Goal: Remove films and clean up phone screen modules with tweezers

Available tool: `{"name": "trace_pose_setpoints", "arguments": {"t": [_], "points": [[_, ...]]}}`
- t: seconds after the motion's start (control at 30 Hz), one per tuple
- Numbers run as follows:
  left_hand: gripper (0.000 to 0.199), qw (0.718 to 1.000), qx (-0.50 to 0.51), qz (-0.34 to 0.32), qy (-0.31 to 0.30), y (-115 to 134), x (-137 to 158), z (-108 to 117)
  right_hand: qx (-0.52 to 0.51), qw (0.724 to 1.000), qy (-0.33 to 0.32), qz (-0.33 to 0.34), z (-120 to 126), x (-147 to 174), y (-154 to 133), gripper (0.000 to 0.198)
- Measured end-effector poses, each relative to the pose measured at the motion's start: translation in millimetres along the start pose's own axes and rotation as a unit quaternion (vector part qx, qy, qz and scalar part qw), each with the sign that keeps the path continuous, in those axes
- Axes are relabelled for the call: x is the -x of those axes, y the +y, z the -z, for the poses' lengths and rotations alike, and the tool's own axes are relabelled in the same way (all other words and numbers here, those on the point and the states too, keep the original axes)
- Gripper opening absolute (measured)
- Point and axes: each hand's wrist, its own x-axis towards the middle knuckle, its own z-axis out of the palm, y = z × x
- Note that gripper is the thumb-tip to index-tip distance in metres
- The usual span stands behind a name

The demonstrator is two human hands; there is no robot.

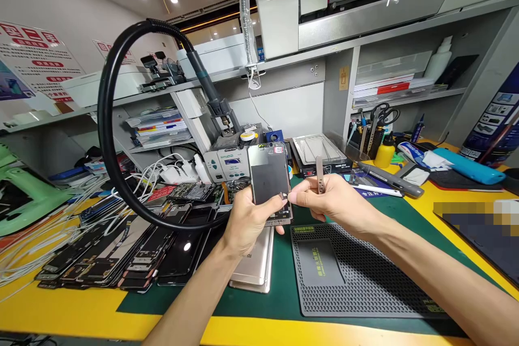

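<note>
My left hand (246, 219) is closed round a phone screen (265, 175), held upright with its dark back towards me. The left thumb presses near the lower right edge, by a small flex cable (283, 195). My right hand (328, 200) has thumb and forefinger pinched at that same edge; whether they grip the cable is too small to tell. A thin flat metal tool (320, 173) with a row of holes sticks up from the right hand's fingers. Below the hands, a gold phone back (253, 267) lies stacked on the green mat (279, 300).
A grey perforated pad (365, 281) lies at front right. Several phone screens (109, 254) and black phones (184, 251) fill the left. A thick black hose (106, 113) arches above them. Behind stand a control station (233, 165) and a heating plate (320, 154); a dark device lies far right.
</note>
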Motion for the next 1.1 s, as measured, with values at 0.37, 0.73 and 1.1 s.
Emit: {"name": "trace_pose_setpoints", "arguments": {"t": [0.37,0.73,1.1], "points": [[0.021,1.000,0.001,-0.015,0.003,-1.3,-0.2,-0.3,0.038,0.999,-0.007,0.024,0.7,1.5,-4.1,0.024],[0.020,0.999,0.001,-0.043,-0.012,-2.9,-1.0,5.8,0.043,0.998,-0.005,0.041,-3.4,3.6,-7.8,0.020],[0.022,0.997,-0.019,-0.072,-0.019,-5.6,-1.2,7.7,0.049,0.997,-0.006,0.051,-2.3,3.1,-4.0,0.026]]}}
